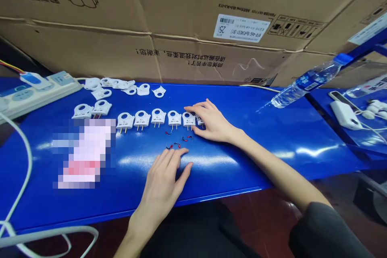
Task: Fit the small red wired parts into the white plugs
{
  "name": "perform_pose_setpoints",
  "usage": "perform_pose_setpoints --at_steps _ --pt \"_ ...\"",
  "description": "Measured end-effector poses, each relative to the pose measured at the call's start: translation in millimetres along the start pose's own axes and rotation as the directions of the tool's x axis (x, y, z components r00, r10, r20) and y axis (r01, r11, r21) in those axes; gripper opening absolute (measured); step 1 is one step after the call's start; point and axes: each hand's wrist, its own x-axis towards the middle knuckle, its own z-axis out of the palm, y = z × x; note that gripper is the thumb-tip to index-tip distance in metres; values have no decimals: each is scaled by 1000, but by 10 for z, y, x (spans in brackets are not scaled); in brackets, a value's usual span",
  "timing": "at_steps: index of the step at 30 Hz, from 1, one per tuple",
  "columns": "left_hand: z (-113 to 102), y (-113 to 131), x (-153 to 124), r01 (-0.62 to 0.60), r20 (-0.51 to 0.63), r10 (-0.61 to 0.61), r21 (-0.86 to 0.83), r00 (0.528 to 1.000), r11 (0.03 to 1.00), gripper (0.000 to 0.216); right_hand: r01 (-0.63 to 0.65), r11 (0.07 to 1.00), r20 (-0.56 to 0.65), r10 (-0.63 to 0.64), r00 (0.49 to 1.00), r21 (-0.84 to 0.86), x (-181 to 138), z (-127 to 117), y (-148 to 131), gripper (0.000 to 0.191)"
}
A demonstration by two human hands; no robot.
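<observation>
Several white plug housings with round holes and metal prongs, such as one plug housing (pixel 142 119), lie in a row on the blue table (pixel 229 169). My right hand (pixel 213 121) curves over the row's right end, thumb and fingers apart around the last plug housings (pixel 189 119). One there is partly hidden beneath it; whether the fingers press on it I cannot tell. My left hand (pixel 166 177) rests palm down nearer the front edge, fingers spread and holding nothing. Just beyond its fingertips lie several small red-and-black wired parts (pixel 177 145).
White plastic covers (pixel 143 89) lie at the back left beside a power strip (pixel 39 92). A blurred pinkish item (pixel 87 149) lies at left. A water bottle (pixel 308 82) leans at right, near a white charger (pixel 344 115). A large cardboard box (pixel 181 16) stands behind.
</observation>
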Motion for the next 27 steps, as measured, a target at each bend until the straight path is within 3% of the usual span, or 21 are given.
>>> perform_pose_setpoints --at_steps 7,13,16,21,27 --pt "-16 12 1 -4 -87 -2 -72 996 997 24 28 1000 -39 -28 999 -13 -80 -209 -161 63" --pt "-85 61 -23 -83 -327 43 -107 944 991 18 108 984 120 -126 985 144 -278 -330 -424 56" --pt "-98 65 -31 -74 -323 36 -107 946 992 18 163 968 187 -199 962 190 -314 -261 -499 51" --pt "-87 56 -14 -64 -238 35 -115 971 991 15 176 974 226 -205 952 142 -319 -183 -524 36" --pt "-89 62 -24 -56 -273 23 -114 962 992 16 139 982 211 -164 964 128 -328 -310 -433 40"
